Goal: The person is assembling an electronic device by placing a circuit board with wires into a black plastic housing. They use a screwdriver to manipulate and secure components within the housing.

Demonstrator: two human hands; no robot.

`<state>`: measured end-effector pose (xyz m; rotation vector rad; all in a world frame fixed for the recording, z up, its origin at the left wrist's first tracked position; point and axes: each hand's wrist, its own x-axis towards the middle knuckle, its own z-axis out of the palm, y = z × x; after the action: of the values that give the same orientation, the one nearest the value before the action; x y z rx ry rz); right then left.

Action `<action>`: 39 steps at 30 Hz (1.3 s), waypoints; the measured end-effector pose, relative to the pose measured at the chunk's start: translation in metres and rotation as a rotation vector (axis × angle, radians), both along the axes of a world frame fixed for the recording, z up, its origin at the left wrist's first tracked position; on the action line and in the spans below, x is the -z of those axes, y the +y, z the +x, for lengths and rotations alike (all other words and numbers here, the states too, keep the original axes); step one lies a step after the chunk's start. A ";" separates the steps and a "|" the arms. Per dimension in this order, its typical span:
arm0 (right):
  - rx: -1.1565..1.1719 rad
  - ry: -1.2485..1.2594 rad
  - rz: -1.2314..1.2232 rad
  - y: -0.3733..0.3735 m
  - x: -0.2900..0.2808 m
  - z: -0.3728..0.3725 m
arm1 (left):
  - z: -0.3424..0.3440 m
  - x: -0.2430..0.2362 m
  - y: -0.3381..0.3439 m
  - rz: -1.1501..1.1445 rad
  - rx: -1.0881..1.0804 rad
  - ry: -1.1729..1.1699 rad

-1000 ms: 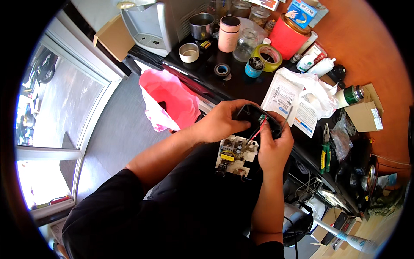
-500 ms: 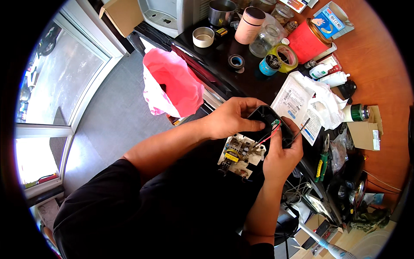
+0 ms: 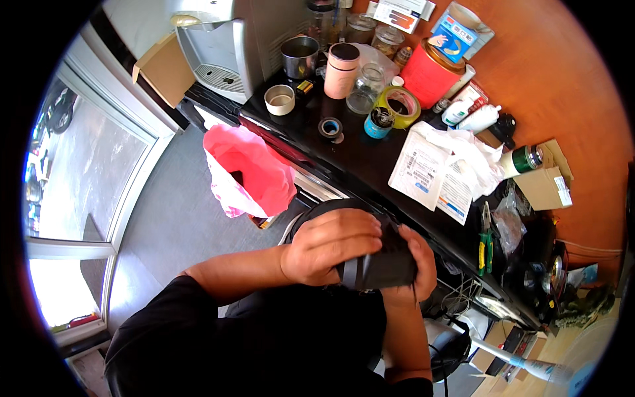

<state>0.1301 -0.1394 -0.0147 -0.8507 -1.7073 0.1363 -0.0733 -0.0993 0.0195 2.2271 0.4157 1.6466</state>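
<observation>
A black plastic casing [image 3: 385, 266] is held low in front of my body, its outer side facing up. My left hand [image 3: 331, 245] lies across the casing's left part, fingers bent over its top. Around the right end, my right hand [image 3: 421, 263] is wrapped, with its thumb along the far edge. Both hands are slightly blurred. The casing's inside is turned away from view, and the circuit board with its wires does not show.
Beside me runs a black counter [image 3: 357, 173] with a pink tumbler [image 3: 342, 71], yellow tape roll [image 3: 402, 106], red canister [image 3: 431, 74], papers [image 3: 418, 169] and green-handled pliers [image 3: 486, 241]. A pink-lined bag [image 3: 254, 173] stands on the left. A water dispenser [image 3: 221, 56] is behind it.
The casing has been turned over, so its open inside, wires and circuit board are no longer seen. Both hands have moved nearer my body, and my left hand now covers its top.
</observation>
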 end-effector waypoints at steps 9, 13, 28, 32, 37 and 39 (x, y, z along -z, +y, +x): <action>-0.106 -0.205 0.210 -0.009 -0.027 0.020 | -0.007 -0.011 -0.009 0.242 -0.011 0.035; -0.211 -0.243 0.303 -0.008 -0.036 0.021 | -0.013 -0.003 -0.014 0.361 0.026 0.002; -0.216 -0.193 0.410 -0.010 -0.028 0.017 | -0.016 0.012 -0.014 0.527 -0.059 -0.015; -0.209 -0.187 0.423 -0.008 -0.028 0.018 | -0.015 0.013 -0.009 0.532 -0.032 -0.010; -0.235 -0.211 0.404 -0.006 -0.034 0.020 | -0.019 0.006 -0.007 0.509 -0.003 0.071; -0.228 -0.189 0.401 -0.004 -0.035 0.017 | -0.020 0.002 -0.007 0.491 -0.005 0.109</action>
<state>0.1468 -0.1438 0.0201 -0.3803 -1.9199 -0.1351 -0.0932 -0.1067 0.0176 2.6718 0.0388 1.7833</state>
